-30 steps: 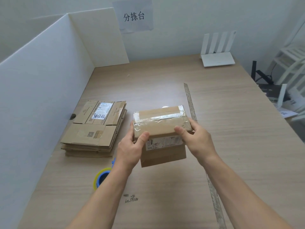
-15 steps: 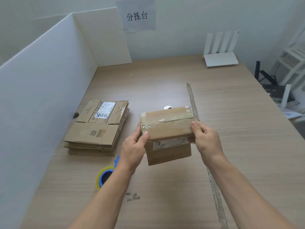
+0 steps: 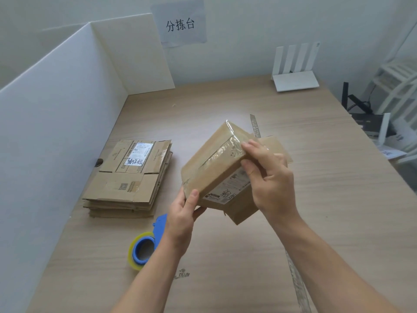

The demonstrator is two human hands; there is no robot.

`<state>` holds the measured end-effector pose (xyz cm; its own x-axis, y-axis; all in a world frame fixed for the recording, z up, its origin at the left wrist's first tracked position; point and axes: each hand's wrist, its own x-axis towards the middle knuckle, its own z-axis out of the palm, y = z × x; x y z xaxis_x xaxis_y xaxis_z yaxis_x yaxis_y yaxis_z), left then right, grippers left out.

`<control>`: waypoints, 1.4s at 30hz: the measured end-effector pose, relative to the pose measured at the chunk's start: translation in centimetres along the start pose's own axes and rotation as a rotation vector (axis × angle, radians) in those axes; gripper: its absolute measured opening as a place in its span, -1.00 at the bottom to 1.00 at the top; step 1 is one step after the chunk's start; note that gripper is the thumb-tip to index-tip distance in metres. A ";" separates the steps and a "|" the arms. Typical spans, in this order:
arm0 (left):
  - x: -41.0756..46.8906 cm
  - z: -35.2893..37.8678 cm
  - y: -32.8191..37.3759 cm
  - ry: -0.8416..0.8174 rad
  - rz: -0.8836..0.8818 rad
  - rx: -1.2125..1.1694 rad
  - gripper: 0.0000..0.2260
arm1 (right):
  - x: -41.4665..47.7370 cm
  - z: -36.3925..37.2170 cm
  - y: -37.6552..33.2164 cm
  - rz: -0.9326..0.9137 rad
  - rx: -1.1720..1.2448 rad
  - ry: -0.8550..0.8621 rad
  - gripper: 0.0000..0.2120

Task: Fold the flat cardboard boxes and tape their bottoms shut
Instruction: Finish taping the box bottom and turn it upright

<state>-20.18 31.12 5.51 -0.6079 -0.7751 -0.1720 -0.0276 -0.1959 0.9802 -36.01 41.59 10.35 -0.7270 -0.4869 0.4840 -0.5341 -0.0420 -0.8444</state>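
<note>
1. The left hand (image 3: 182, 213) grips the near-left corner of the box (image 3: 214, 168). Its thumb lies on the taped face and its fingers are curled underneath.
2. The right hand (image 3: 268, 177) is curled round the far-right end of the box. Its fingertips lie over the taped edge and its thumb presses the side that carries a printed label.
3. Both hands hold the box in the air above the table (image 3: 327, 211), near its middle. The box is tilted, with its taped bottom turned up and to the left. A loose flap juts out behind the right hand; the open side is mostly hidden, so how its other flaps lie cannot be told.
4. Handling, as a judgement: the box looks empty and light. It is likely stiff along its edges and corners, while the broad walls would give under a squeeze. The glossy tape looks slippery, so bare cardboard at opposite corners is the better place to hold it.
5. Left of the hands, a stack of flat boxes (image 3: 128, 177) lies against the white partition (image 3: 45, 132). The blue and yellow tape dispenser (image 3: 144, 247) rests near the left wrist.
6. A strip of tape (image 3: 295, 279) runs along the table on the right. At the far edge stands a white router (image 3: 295, 73), and a sign (image 3: 180, 24) hangs on the wall.
</note>
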 end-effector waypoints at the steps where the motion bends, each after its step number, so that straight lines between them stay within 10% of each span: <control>1: -0.1 0.0 -0.2 0.004 -0.016 -0.012 -0.60 | 0.1 0.1 0.1 -0.023 0.005 0.005 -0.70; 9: -0.2 -0.8 -1.3 0.052 -0.035 -0.017 -0.58 | -0.1 0.8 1.1 0.166 0.179 -0.059 -0.81; 14: -0.3 -1.6 -1.4 0.085 -0.023 -0.002 -0.71 | 0.9 -0.6 1.5 0.173 0.111 -0.383 -0.51; 23: -0.6 -1.7 -1.3 0.109 -0.018 0.088 -0.78 | 0.9 -0.4 2.1 0.026 -0.048 -0.290 -0.67; 34: -0.2 -2.9 0.5 0.144 0.236 0.380 -0.32 | 0.4 -1.6 3.8 0.808 0.253 -0.471 -0.56; 42: -0.2 -2.2 1.6 0.154 0.165 0.279 -0.25 | 0.0 -2.2 4.1 0.848 0.407 -0.484 -0.47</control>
<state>-18.34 29.61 6.91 -0.4960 -0.8683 -0.0009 -0.1677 0.0947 0.9813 -39.18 43.32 7.38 -0.4965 -0.7865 -0.3673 0.3180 0.2289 -0.9200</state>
